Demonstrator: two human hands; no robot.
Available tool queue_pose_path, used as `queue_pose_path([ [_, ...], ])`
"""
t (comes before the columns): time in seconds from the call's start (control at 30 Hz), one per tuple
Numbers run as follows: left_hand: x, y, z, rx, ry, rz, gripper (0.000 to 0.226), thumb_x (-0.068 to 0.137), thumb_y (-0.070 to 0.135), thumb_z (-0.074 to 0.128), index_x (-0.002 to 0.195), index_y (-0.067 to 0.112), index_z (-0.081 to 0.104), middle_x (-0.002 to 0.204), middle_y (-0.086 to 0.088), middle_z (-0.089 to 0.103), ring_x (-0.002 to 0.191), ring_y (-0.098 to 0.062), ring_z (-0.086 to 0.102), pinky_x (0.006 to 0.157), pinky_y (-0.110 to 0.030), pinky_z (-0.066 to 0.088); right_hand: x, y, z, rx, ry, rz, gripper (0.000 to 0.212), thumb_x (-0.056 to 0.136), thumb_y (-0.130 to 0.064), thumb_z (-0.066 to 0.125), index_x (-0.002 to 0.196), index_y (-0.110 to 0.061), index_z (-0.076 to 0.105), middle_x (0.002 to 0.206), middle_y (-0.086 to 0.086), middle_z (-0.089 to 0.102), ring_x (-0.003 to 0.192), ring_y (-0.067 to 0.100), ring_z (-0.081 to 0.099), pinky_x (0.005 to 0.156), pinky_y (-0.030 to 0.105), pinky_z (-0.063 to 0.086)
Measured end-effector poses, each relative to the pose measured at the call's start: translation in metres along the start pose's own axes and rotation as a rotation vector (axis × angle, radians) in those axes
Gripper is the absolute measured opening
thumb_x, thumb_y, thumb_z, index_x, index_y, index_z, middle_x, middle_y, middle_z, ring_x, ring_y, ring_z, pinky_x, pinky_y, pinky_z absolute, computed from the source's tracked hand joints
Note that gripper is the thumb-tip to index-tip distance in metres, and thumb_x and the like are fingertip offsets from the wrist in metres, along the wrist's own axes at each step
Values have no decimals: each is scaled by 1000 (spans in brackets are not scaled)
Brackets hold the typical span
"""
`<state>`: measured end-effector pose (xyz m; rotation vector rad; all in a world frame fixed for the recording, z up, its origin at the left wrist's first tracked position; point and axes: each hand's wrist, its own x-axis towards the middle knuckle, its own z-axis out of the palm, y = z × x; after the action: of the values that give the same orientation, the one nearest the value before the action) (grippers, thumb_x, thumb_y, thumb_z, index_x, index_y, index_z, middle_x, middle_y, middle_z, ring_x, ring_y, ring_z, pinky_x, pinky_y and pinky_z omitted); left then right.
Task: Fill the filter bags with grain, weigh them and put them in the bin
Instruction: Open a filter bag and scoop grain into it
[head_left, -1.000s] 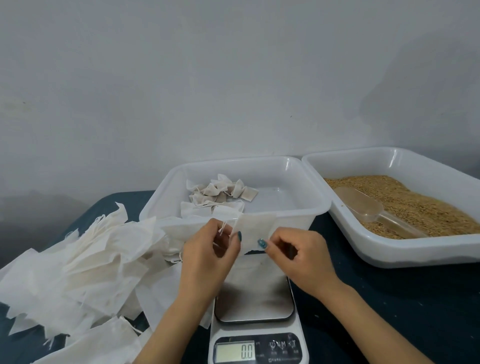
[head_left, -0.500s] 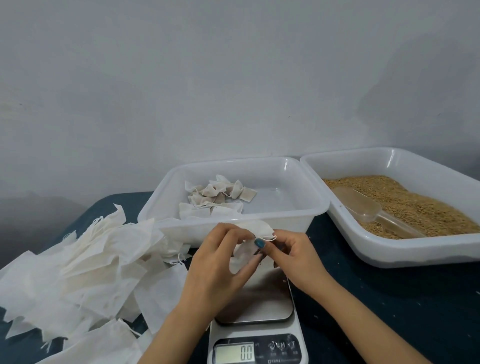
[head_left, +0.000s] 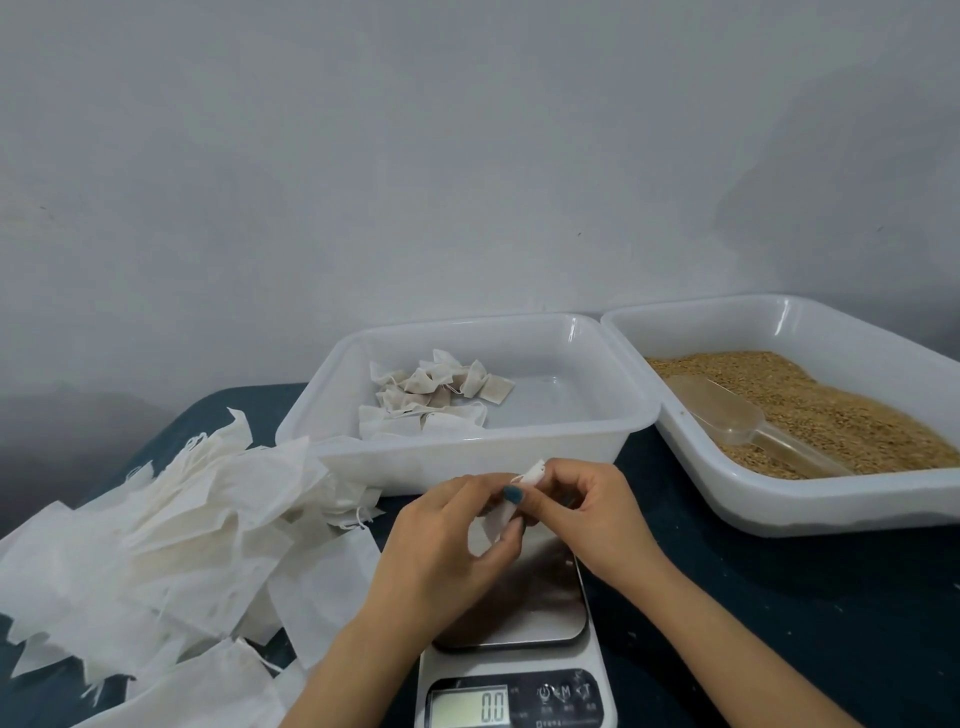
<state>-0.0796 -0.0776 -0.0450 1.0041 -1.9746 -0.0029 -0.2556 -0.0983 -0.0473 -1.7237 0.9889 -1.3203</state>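
A small white filter bag (head_left: 498, 514) is crumpled between both hands, above the far edge of the scale. My left hand (head_left: 447, 540) curls its fingers round the bag's lower part. My right hand (head_left: 587, 514) pinches its top edge. The digital scale (head_left: 519, 691) sits at the bottom centre, its steel plate bare and its display reading 0.0. Behind it, the white bin (head_left: 597, 431) holds several filled bags (head_left: 441, 389). The tray on the right (head_left: 779, 499) holds brown grain (head_left: 831, 415) with a clear plastic scoop (head_left: 727, 415) lying in it.
A loose heap of empty white filter bags (head_left: 171, 530) covers the dark blue table on the left. Bare tabletop (head_left: 779, 597) lies right of the scale. A pale wall stands close behind the bin and tray.
The filter bag was held spread flat between both hands. It has since been gathered and crumpled into a small bunch. Both hands have moved closer together.
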Motion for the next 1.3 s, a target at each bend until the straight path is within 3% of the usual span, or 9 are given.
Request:
queue_pose_path([
  [0.3, 5, 2, -3, -257, -13, -132, 36, 89, 27, 61, 119, 46, 66, 104, 28, 71, 89, -2, 71, 79, -23, 56, 2, -5, -2, 57, -17, -41, 7, 83, -37, 71, 82, -42, 75, 77, -8, 75, 71, 9, 71, 67, 14, 51],
  [0.4, 5, 1, -4, -281, -15, -163, 35, 91, 32, 59, 120, 51, 65, 103, 27, 72, 91, -6, 71, 80, -29, 58, 2, -3, -1, 26, -34, -32, 8, 84, -31, 71, 88, -37, 75, 81, -8, 75, 73, 10, 71, 68, 15, 52],
  [0.57, 7, 4, -6, -284, -14, -165, 40, 91, 32, 58, 118, 62, 60, 102, 31, 71, 92, -1, 71, 80, -20, 56, 1, -2, -2, -13, -40, -11, 11, 86, -27, 71, 96, -29, 75, 85, -9, 75, 76, 13, 71, 71, 22, 56],
  [0.73, 6, 5, -5, -365, 12, -195, 27, 91, 31, 63, 107, 51, 70, 96, 24, 74, 87, -2, 72, 79, -16, 55, 1, -2, -1, -16, -70, -15, 16, 89, -22, 69, 101, -13, 72, 92, 0, 74, 83, 21, 72, 77, 37, 60],
  [0.87, 5, 1, -4, -330, 61, -249, 18, 88, 10, 73, 93, 27, 74, 85, 16, 75, 79, -5, 72, 74, -18, 56, 0, -5, -2, -90, -106, -6, 6, 92, -17, 68, 88, -14, 65, 84, -4, 71, 81, 13, 69, 67, 25, 51],
  [0.97, 7, 0, -8, -254, 128, -198, 20, 79, 2, 78, 83, 17, 66, 94, 11, 72, 86, -4, 70, 74, -10, 51, -1, -12, -3, -157, -122, -84, 14, 85, -19, 65, 75, -14, 57, 77, -10, 59, 72, 8, 57, 61, 26, 45],
  [1.07, 9, 3, -12, -101, 145, -63, 13, 76, 15, 71, 79, 16, 58, 105, 6, 59, 99, -2, 60, 78, -3, 42, -1, -15, -2, -231, -151, -142, 16, 79, -21, 62, 67, -20, 52, 79, -13, 55, 73, 10, 54, 59, 25, 45],
  [1.17, 7, 4, -12, -78, 127, -54, 11, 72, 21, 61, 74, 18, 51, 109, 4, 51, 92, -7, 55, 71, -4, 39, -3, -14, -1, -278, -122, -156, 18, 71, -30, 58, 60, -33, 44, 82, -14, 59, 77, 11, 57, 59, 22, 45],
  [1.3, 7, 5, -14, -162, 69, -76, 15, 67, 20, 59, 74, 21, 45, 117, 4, 50, 101, -14, 56, 73, -9, 39, -3, -8, -2, -240, -70, -74, 19, 67, -35, 57, 53, -27, 47, 81, -7, 69, 81, 8, 65, 60, 16, 41],
])
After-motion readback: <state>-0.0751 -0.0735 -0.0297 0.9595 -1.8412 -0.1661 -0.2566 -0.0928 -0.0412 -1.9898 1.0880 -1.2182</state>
